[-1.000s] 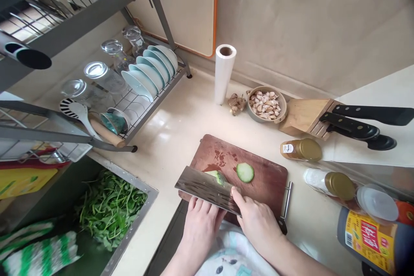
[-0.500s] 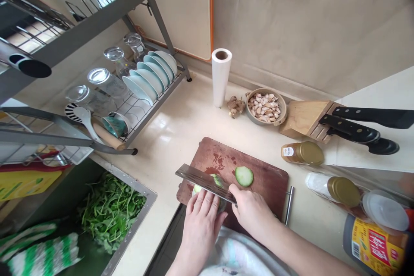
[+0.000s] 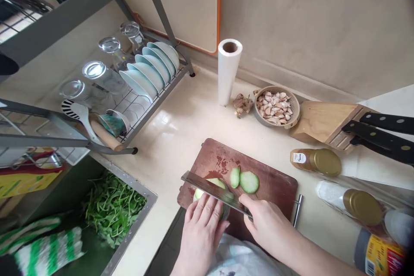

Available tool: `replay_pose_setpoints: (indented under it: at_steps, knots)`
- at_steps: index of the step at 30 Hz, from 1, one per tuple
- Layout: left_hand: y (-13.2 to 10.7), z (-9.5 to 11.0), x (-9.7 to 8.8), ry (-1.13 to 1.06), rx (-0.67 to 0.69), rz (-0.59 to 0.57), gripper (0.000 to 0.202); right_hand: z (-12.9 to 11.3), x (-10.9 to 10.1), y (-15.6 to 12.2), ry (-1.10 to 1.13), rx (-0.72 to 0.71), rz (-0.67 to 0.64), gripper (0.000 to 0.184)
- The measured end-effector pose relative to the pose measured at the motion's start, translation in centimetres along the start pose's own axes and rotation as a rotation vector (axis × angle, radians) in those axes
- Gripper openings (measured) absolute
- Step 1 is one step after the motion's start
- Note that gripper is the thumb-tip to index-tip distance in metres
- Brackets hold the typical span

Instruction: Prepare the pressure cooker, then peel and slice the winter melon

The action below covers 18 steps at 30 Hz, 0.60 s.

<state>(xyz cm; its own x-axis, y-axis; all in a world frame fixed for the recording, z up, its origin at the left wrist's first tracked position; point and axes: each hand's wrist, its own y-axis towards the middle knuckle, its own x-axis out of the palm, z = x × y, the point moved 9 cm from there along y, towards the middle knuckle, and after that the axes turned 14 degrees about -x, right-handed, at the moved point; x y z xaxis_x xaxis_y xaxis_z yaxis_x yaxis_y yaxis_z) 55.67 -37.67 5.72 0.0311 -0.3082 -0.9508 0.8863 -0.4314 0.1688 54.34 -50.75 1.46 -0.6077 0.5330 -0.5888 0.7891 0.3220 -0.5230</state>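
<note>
A dark red cutting board [image 3: 268, 177] lies on the counter in front of me. My left hand [image 3: 200, 228] presses down on a pale green gourd [image 3: 211, 182] at the board's near left, fingers curled over it. My right hand [image 3: 267, 224] grips the handle of a cleaver [image 3: 213, 188], whose blade stands across the gourd just beyond my left fingertips. Two cut green slices [image 3: 245, 180] lie on the board to the right of the blade.
A sink [image 3: 106, 207] with leafy greens is at the left, a dish rack [image 3: 129, 90] with plates and glasses behind it. A paper roll [image 3: 228, 69], bowl of garlic [image 3: 276, 105], knife block [image 3: 323, 123] and several bottles [image 3: 317, 161] stand at the back and right.
The cleaver came down from a flat tilt to cut through the gourd. A second slice now lies beside the first. My left hand moved onto the gourd.
</note>
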Motion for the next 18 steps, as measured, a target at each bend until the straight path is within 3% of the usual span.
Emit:
replay_pose_setpoints:
  at_steps: [7,18]
  knots:
    - [0.5,-0.4,0.0,-0.007,-0.012,0.005,0.029,-0.1,0.6,1.4,-0.074,0.045,-0.076,0.019]
    - [0.8,-0.6,0.1,-0.031,-0.033,-0.023,0.029,0.1,0.6,3.1,-0.05,0.012,-0.067,0.013]
